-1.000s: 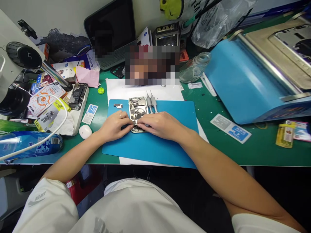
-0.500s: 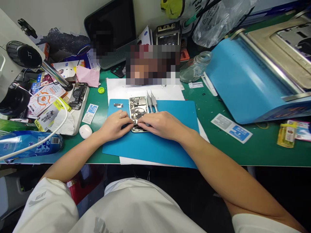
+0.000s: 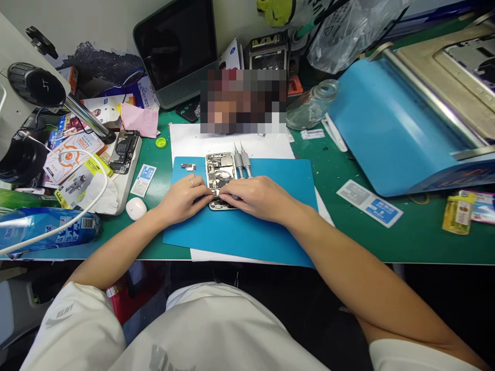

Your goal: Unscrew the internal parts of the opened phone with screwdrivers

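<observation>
An opened phone point(image 3: 221, 172) lies on a blue work mat point(image 3: 216, 232), its inner parts exposed. My left hand point(image 3: 189, 198), a ring on one finger, has thumb and fingertips drawn together at the phone's lower left edge. From the other side, my right hand point(image 3: 257, 198) brings its closed fingertips to the lower part of the phone. Whatever is between the fingertips is too small to make out. Two grey screwdrivers point(image 3: 242, 161) lie along the phone's right side, their lower ends partly under my right hand. A small phone part point(image 3: 188, 167) rests on the mat at upper left.
Boxes point(image 3: 73, 159), another opened phone point(image 3: 126, 150) and a microscope stand point(image 3: 87, 116) crowd the left. A white earbud case point(image 3: 136, 209) sits near my left forearm. Behind are a screen point(image 3: 178, 46) and a glass jar point(image 3: 311, 105); a blue-sheeted machine point(image 3: 390, 123) stands right.
Both hands stay at the lower part of the phone, with only slight fingertip movement. The view has shifted very slightly. The screwdrivers and the loose part lie where they were.
</observation>
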Demonstrator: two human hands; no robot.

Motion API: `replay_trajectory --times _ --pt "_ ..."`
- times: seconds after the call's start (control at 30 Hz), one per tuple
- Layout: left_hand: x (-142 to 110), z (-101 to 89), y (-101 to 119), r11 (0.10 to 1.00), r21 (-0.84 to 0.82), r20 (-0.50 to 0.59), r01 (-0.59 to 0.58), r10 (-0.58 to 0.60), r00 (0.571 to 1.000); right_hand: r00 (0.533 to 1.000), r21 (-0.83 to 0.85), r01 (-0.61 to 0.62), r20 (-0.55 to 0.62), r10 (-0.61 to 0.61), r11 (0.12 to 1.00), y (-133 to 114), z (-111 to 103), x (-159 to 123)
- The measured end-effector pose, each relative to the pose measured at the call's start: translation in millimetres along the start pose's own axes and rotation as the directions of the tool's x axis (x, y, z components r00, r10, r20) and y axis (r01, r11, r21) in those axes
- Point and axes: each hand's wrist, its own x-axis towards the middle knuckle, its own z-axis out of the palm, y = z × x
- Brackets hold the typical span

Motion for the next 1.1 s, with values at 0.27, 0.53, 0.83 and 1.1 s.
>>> replay_trajectory --times 0.27,0.53,0.83,1.1 --pt "-0.2 0.1 0.4 1.000 -0.006 0.008 0.010 -0.010 1.000 1.000 -0.014 -0.003 0.001 0.003 1.000 0.6 0.5 -0.5" --pt "-0.3 0.3 -0.2 1.000 0.000 -0.002 -0.008 0.008 1.000 1.000 -0.002 0.015 -0.023 -0.015 1.000 0.6 1.2 -0.4" --pt "-0.1 0.6 0.2 1.000 0.020 0.010 -0.003 0.003 1.000 1.000 0.011 -0.003 -0.006 0.003 1.000 -0.5 0.4 -0.1" --pt "1.0 0.6 1.0 0.999 0.051 0.016 -0.016 0.015 1.000 1.000 0.026 -0.015 -0.012 0.015 1.000 0.1 -0.6 -0.5"
